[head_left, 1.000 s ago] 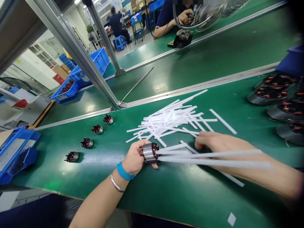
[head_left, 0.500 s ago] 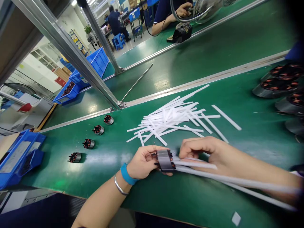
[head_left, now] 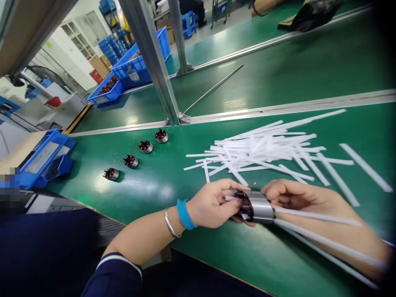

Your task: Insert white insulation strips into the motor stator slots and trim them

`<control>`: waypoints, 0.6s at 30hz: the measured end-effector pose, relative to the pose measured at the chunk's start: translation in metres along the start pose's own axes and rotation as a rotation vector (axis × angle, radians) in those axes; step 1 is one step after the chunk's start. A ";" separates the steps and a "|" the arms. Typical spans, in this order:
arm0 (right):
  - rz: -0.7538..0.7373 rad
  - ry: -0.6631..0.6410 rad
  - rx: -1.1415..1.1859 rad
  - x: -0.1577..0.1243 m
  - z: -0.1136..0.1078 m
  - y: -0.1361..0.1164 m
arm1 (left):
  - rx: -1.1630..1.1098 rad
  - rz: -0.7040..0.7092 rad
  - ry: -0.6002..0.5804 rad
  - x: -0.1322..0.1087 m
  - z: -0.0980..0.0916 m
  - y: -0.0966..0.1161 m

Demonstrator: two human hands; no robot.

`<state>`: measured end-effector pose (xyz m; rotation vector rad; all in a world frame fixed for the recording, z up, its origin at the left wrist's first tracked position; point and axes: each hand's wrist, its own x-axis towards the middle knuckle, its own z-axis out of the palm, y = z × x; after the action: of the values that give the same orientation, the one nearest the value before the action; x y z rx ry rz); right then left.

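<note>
My left hand [head_left: 218, 204] grips a motor stator [head_left: 261, 206], a silver ring with black and copper-coloured windings on the side facing my thumb. Several long white strips [head_left: 318, 215] trail from its right end across my right forearm. A short white end [head_left: 230, 198] pokes out by my left thumb and fingers. Curled closed, my right hand [head_left: 287, 194] is up against the right end of the stator; whatever its fingertips pinch is hidden. Beyond both hands lies a loose pile of white strips [head_left: 256, 150] on the green table [head_left: 154, 202].
Several stators [head_left: 130, 161] stand in a slanting row on the left. Farther left is a blue bin [head_left: 46, 159]. A metal post [head_left: 157, 62] rises behind the row, and a thin rod [head_left: 213, 88] leans near its foot. Blue crates [head_left: 133, 68] stand behind.
My view has turned, so the table's things sit differently in it. The stator has tilted to show its windings, and a white end now shows on its left side. My right hand is closer against it.
</note>
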<state>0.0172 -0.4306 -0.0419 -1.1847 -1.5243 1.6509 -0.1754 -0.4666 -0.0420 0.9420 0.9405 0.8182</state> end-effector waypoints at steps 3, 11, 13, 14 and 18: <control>-0.064 -0.093 -0.062 0.002 0.000 0.003 | 0.059 0.041 0.046 0.000 0.000 -0.001; -0.116 -0.192 -0.198 0.003 -0.007 0.006 | 0.213 0.029 0.070 0.000 -0.002 0.003; -0.143 -0.220 -0.178 0.002 -0.008 0.008 | 0.234 0.037 0.065 -0.001 -0.002 0.003; -0.150 -0.234 -0.143 0.001 -0.009 0.008 | 0.242 0.042 0.072 -0.001 -0.001 0.003; -0.128 -0.301 -0.019 -0.002 -0.010 0.005 | 0.230 0.037 0.070 -0.003 0.000 0.003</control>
<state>0.0274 -0.4287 -0.0460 -0.8549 -1.7616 1.7906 -0.1766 -0.4689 -0.0386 1.1380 1.0977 0.7888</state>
